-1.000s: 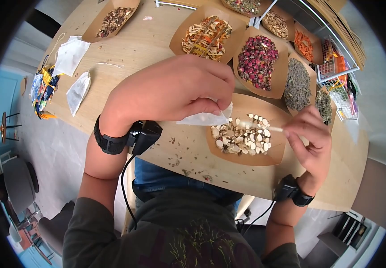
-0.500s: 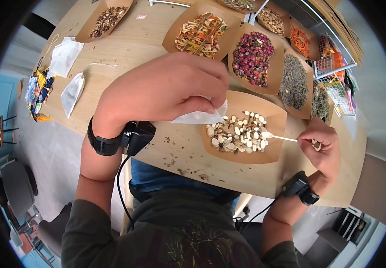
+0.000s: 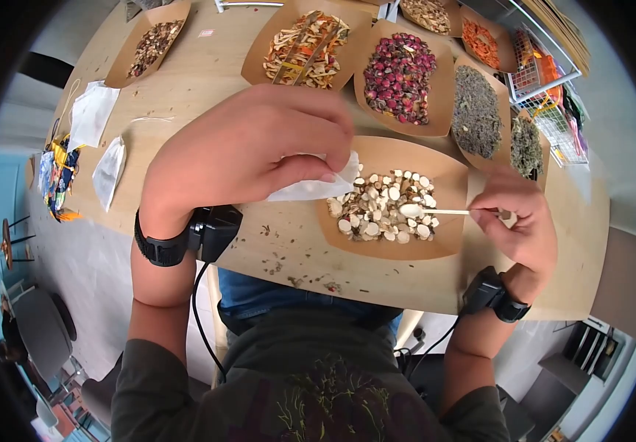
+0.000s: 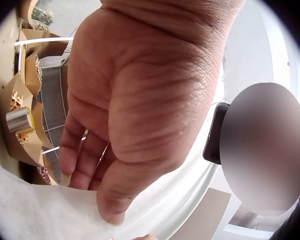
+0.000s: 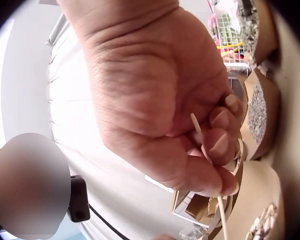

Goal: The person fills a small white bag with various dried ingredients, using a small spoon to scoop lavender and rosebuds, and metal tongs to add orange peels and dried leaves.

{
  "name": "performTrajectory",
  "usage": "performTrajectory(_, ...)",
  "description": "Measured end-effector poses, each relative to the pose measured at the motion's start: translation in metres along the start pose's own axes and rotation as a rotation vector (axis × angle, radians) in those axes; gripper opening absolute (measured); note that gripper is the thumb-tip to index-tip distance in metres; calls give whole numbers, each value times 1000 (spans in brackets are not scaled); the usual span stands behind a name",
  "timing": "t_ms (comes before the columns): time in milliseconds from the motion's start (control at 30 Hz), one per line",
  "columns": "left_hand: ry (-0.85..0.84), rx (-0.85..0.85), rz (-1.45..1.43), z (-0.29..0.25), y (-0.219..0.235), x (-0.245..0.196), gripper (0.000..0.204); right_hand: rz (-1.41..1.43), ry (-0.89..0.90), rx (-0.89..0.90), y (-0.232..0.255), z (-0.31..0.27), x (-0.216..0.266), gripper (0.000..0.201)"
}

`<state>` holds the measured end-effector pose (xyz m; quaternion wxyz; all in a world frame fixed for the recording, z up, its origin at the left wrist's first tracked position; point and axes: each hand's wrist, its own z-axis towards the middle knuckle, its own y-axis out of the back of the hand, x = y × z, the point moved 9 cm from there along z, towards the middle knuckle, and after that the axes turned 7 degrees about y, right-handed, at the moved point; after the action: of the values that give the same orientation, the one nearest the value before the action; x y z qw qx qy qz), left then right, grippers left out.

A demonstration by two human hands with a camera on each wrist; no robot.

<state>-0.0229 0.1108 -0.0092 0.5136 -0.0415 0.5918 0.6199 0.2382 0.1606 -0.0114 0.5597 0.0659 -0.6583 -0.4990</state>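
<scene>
My left hand (image 3: 255, 144) pinches a white mesh tea bag (image 3: 296, 191) between thumb and fingers, beside the left end of a brown paper tray (image 3: 450, 169). In the left wrist view, the thumb presses on the bag's fabric (image 4: 50, 210). The tray holds a pile of pale, round dried slices (image 3: 377, 221). My right hand (image 3: 520, 217) pinches the thin handle of a small spoon (image 3: 447, 212) from the right. The spoon's pale bowl lies at the slices. In the right wrist view, the handle (image 5: 221, 215) passes between thumb and fingertips.
Behind stand paper trays with dried rosebuds (image 3: 399, 77), grey-green herbs (image 3: 478, 110) and orange-white strips under tongs (image 3: 307, 48). To the left lie two white bags (image 3: 93, 110) (image 3: 110, 173) and colourful cloth pouches (image 3: 58, 177). A wire basket (image 3: 568, 144) stands at right.
The spoon moved right, away from the tea bag, then back left into the pile of slices. My left hand keeps its pinch on the bag. The head view has shifted slightly.
</scene>
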Motion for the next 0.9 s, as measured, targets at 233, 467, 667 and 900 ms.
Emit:
performTrajectory(233, 22, 12, -9, 0, 0, 0, 13, -157, -56, -109, 3, 1, -8, 16)
performTrajectory(467, 12, 7, -9, 0, 0, 1, 12, -102, 110, 34, -25, 17, 1, 15)
performTrajectory(667, -4, 1, -7, 0, 1, 0, 11, -122, 130, 76, -31, 20, 5, 14)
performTrajectory(900, 6, 6, -17, 1, 0, 0, 12, -183, 117, 82, -43, 27, 13, 13)
